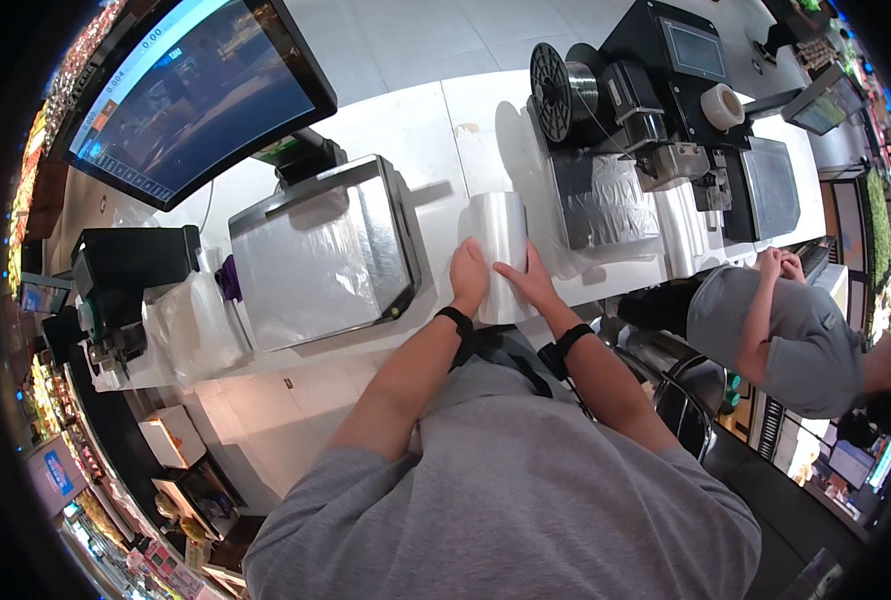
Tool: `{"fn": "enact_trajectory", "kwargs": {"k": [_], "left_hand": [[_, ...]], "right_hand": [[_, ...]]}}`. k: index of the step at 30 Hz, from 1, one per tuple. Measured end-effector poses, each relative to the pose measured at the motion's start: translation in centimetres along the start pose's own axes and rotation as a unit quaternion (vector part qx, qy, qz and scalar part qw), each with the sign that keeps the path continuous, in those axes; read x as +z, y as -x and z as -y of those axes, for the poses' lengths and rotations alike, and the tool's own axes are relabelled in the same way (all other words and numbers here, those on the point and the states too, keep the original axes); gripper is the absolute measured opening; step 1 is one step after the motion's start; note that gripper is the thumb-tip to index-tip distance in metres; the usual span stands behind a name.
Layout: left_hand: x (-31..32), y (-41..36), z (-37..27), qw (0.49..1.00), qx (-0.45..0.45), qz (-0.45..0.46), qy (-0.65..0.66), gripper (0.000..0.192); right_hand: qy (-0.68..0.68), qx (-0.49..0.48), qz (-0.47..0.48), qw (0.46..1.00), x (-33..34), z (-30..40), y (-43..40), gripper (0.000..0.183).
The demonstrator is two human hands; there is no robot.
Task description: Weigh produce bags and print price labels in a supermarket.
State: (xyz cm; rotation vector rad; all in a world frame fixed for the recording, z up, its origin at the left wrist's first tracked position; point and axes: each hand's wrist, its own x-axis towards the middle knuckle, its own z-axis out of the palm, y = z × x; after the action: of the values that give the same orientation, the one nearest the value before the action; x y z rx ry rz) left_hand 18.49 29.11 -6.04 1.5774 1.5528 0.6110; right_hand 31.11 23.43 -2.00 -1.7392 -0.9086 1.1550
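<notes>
A thick roll of clear plastic film or bags [502, 247] lies lengthwise before me at the counter's front edge. My left hand [469, 276] grips its left side, and my right hand [528, 276] lies against its right side with the thumb over the top. Left of the roll is a weighing scale [318, 259] with a shiny, film-covered plate. To the right stands a black machine [640, 97] with a spool of clear line [565, 94] and a metal head, beside a flat plate covered with plastic [603, 202].
A lit display screen [197, 90] rises at the back left. Plastic bags [194, 326] hang by a black device [137, 259] at the far left. A tape roll [723, 106] sits on the machine. Another person in a grey shirt [783, 330] is at the right, near a metal-framed chair [685, 375].
</notes>
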Motion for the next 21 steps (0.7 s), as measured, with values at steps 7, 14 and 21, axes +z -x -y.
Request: {"fn": "enact_trajectory", "kwargs": {"k": [7,14,21], "left_hand": [[-0.3,-0.7,0.5,0.997,-0.067,0.009,-0.041,0.033],[-0.9,-1.2,-0.2,0.977,-0.176,0.102,0.068,0.05],[-0.5,-0.5,-2.7,0.994,-0.07,0.086,-0.004,0.044]], "right_hand": [[0.085,-0.022,-0.067,0.994,-0.6,-5.1,-0.7,0.083],[0.139,-0.051,-0.08,0.986,-1.4,-3.8,-0.3,0.078],[0.143,-0.048,-0.086,0.985,-1.3,-2.1,0.0,0.081]]}}
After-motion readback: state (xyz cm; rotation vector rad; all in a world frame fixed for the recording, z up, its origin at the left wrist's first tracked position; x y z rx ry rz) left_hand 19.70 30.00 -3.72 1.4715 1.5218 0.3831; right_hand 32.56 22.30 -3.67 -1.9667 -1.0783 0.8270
